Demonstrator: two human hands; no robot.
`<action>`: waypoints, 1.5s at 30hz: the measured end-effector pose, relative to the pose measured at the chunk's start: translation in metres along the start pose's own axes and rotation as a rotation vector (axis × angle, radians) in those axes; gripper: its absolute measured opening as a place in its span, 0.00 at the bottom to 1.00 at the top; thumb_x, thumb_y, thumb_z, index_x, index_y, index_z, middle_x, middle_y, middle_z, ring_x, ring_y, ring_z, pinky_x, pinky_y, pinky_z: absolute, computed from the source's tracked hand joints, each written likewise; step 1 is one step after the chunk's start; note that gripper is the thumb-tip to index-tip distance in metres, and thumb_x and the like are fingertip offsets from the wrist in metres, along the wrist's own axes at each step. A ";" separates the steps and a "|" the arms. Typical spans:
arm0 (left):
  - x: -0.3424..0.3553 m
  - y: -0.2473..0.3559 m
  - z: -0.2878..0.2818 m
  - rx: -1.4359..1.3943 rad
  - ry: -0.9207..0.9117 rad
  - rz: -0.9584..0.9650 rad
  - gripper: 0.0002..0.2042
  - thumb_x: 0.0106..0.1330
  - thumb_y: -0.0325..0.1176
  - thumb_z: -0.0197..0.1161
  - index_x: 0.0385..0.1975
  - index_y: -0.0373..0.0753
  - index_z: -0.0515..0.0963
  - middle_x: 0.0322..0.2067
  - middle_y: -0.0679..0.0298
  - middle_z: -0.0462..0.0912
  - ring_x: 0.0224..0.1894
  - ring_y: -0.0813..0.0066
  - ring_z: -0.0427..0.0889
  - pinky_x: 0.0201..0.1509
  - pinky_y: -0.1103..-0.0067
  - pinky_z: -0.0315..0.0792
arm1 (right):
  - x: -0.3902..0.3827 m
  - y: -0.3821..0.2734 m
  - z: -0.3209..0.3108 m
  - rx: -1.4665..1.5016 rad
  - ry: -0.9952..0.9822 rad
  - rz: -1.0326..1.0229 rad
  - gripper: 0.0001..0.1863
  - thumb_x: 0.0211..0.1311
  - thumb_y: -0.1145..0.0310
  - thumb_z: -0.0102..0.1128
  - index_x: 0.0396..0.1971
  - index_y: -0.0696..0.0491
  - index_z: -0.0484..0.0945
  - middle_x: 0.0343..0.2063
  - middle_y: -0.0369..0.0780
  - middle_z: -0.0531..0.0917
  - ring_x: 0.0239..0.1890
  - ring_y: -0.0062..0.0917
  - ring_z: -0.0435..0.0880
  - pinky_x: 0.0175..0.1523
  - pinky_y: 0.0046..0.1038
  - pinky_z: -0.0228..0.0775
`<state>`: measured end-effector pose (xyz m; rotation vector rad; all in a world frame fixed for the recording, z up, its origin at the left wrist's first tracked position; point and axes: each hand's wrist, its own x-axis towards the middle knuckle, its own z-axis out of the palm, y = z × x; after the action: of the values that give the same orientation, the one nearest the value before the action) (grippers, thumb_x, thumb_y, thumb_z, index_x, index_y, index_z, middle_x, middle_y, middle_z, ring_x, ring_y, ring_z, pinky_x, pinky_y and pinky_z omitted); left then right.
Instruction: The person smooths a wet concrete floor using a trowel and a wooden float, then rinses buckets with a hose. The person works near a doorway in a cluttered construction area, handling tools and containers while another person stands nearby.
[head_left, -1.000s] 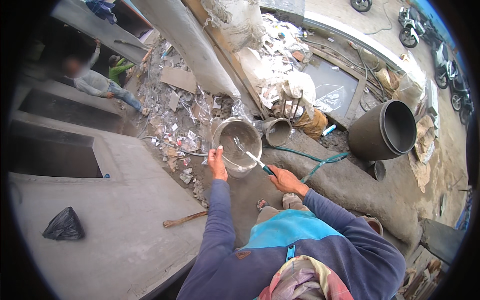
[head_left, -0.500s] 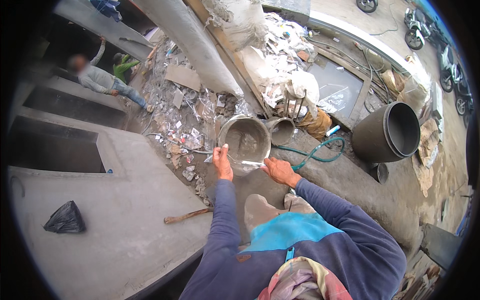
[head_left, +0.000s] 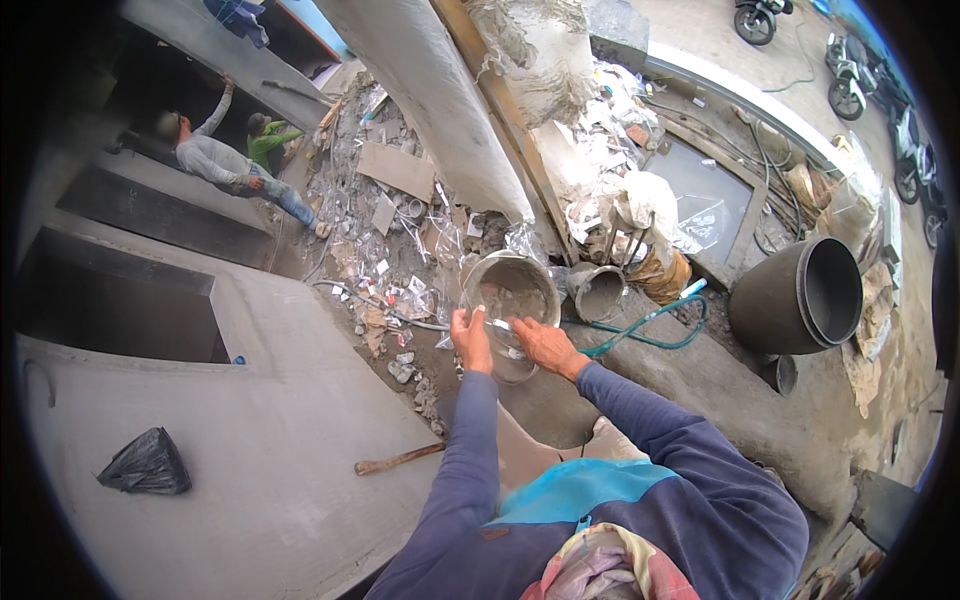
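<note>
rt hand point(head_left: 548, 346): fingers curled round tool point(head_left: 499, 323), across near side of bucket point(head_left: 548, 288). lt hand point(head_left: 472, 340): fingers part bent by tool's other end; can't tell if gripping tool or rim. prob best: work over bucket mouth, so drips land inside.

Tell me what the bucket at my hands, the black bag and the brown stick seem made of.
Bucket: probably plastic, dull and smeared; its wall looks thin and pale. Black bag: thin plastic film, slightly shiny, crumpled into sharp creases. Brown stick: likely wood, bare-looking, judging by its colour and slight bend.
</note>
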<state>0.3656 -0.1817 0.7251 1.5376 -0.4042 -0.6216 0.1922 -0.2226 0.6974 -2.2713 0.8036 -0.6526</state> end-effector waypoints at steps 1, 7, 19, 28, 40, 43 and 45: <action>0.012 0.003 0.002 -0.021 -0.015 -0.016 0.10 0.71 0.30 0.71 0.42 0.38 0.74 0.36 0.73 0.73 0.38 0.85 0.69 0.41 0.81 0.67 | 0.015 -0.001 0.006 -0.042 -0.031 0.035 0.21 0.77 0.60 0.56 0.67 0.43 0.71 0.35 0.49 0.86 0.35 0.50 0.89 0.36 0.49 0.81; 0.155 0.008 -0.058 0.073 -0.071 0.065 0.10 0.68 0.27 0.72 0.41 0.37 0.75 0.34 0.73 0.74 0.37 0.84 0.70 0.40 0.80 0.67 | 0.149 -0.059 0.065 -0.094 0.013 0.170 0.20 0.81 0.54 0.52 0.66 0.44 0.72 0.36 0.50 0.87 0.33 0.51 0.89 0.34 0.52 0.80; 0.376 0.115 -0.139 0.419 -0.257 0.311 0.14 0.69 0.30 0.73 0.27 0.40 0.71 0.21 0.76 0.65 0.26 0.84 0.58 0.28 0.77 0.57 | 0.316 -0.162 0.144 -0.377 0.022 0.489 0.32 0.76 0.40 0.55 0.27 0.55 0.89 0.21 0.50 0.87 0.23 0.48 0.89 0.27 0.45 0.79; 0.465 0.156 -0.170 0.242 -0.352 0.165 0.10 0.70 0.29 0.73 0.32 0.41 0.75 0.27 0.77 0.71 0.29 0.87 0.63 0.33 0.81 0.60 | 0.353 -0.136 0.160 -0.355 0.176 0.647 0.34 0.69 0.41 0.59 0.18 0.59 0.86 0.16 0.53 0.84 0.20 0.48 0.87 0.25 0.47 0.77; 0.523 0.086 -0.180 -0.039 -0.410 -0.301 0.11 0.71 0.32 0.70 0.35 0.46 0.71 0.32 0.66 0.83 0.33 0.70 0.82 0.34 0.62 0.85 | 0.345 -0.130 0.142 -0.201 -0.019 0.855 0.35 0.69 0.38 0.52 0.32 0.58 0.92 0.29 0.52 0.90 0.35 0.47 0.92 0.42 0.47 0.83; 0.520 0.073 -0.166 0.006 -0.383 -0.278 0.12 0.69 0.29 0.70 0.33 0.45 0.69 0.30 0.69 0.78 0.33 0.77 0.78 0.36 0.72 0.77 | 0.332 -0.121 0.137 -0.174 -0.030 0.917 0.35 0.68 0.38 0.53 0.34 0.58 0.92 0.30 0.51 0.91 0.35 0.47 0.93 0.44 0.47 0.84; 0.528 0.070 -0.163 0.070 -0.400 -0.174 0.13 0.68 0.28 0.70 0.32 0.45 0.68 0.30 0.70 0.78 0.33 0.78 0.76 0.37 0.74 0.74 | 0.330 -0.120 0.140 -0.176 0.049 0.866 0.34 0.68 0.38 0.55 0.30 0.59 0.91 0.27 0.52 0.89 0.32 0.48 0.91 0.39 0.47 0.83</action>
<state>0.8879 -0.3752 0.7196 1.5238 -0.6019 -1.0682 0.5514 -0.3192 0.7636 -1.7782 1.7598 -0.2256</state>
